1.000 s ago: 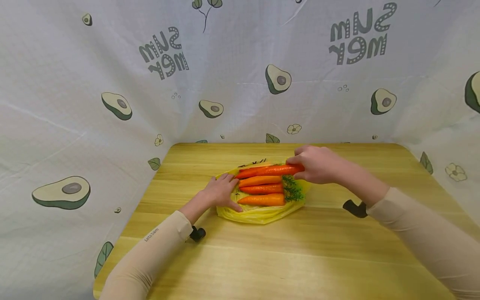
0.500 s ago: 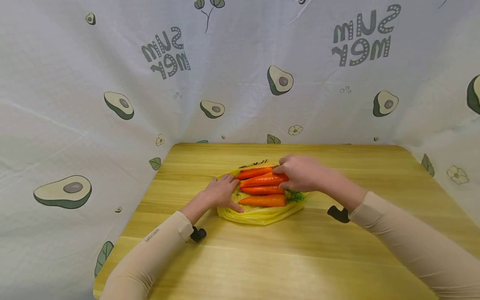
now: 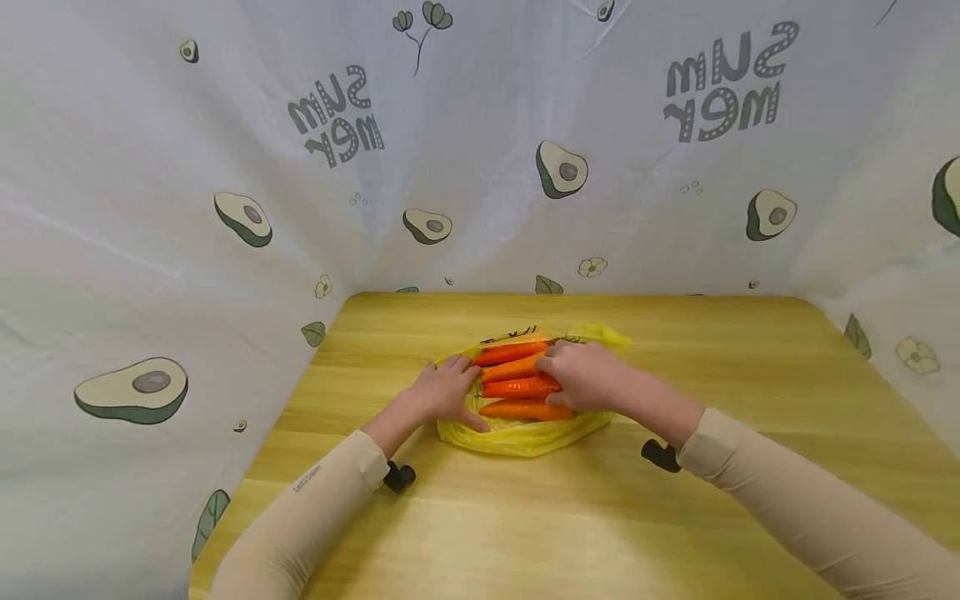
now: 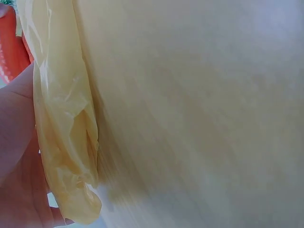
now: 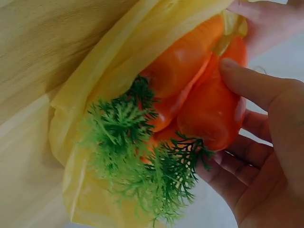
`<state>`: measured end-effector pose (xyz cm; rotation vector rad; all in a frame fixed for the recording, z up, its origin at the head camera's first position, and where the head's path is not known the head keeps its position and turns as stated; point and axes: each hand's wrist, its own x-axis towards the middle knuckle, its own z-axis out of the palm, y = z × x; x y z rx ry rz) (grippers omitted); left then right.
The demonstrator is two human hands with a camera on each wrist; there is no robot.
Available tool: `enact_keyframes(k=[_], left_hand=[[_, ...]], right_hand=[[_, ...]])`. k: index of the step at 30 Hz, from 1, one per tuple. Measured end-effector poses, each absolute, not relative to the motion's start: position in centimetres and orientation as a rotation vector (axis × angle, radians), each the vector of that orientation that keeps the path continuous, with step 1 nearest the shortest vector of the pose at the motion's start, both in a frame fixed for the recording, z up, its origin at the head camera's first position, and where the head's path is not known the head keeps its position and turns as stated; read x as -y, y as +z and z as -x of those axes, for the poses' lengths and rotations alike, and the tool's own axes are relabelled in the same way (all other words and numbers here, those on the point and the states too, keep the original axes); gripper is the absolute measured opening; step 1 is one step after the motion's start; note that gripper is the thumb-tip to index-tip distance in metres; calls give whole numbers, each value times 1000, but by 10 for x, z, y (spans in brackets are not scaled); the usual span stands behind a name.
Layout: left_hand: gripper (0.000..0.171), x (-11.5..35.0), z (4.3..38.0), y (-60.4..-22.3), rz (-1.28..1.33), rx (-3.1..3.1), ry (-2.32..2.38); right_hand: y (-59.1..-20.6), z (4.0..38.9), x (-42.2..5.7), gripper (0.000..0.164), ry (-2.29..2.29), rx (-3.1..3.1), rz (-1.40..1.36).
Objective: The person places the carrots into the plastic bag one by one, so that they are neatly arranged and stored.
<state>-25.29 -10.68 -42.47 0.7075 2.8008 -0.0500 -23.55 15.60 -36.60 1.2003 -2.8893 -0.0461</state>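
Several carrots (image 3: 521, 387), red and orange, lie side by side on a crumpled yellow plastic bag (image 3: 525, 440) in the head view. My right hand (image 3: 585, 377) covers their thick ends and grips a carrot. In the right wrist view, the thumb presses this red-orange carrot (image 5: 209, 109) from one side, with curled fingers on the other. Feathery green tops (image 5: 137, 152) hang beside it. My left hand (image 3: 446, 390) rests at the bag's left end by the carrot tips, fingers and thumb spread. The left wrist view shows yellow plastic (image 4: 66, 109) over part of that hand.
Everything lies on a light wooden table (image 3: 465, 533) with rounded far corners. A white cloth (image 3: 480, 167) printed with avocados hangs behind and at the sides. Black wrist mounts (image 3: 400, 477) stick out below both wrists.
My right hand has moved left and nearer with the carrot, from the row's far side. In the head view it now hides the green tops. The left hand stays at the bag's left end.
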Motion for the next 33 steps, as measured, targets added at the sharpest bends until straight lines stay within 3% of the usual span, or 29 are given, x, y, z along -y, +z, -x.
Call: enact_keyframes(k=[14, 25, 33], left_hand=[[113, 106, 250, -426, -726, -2798, -47], [107, 112, 243, -416, -742, -2787, -10], [89, 127, 242, -402, -823, -2884, 227]], right_hand=[[-375, 227, -159, 23, -82, 2694, -1210], [-371, 219, -163, 32, 7, 2626, -1229], [-354, 218, -198, 38, 229, 2599, -1067]])
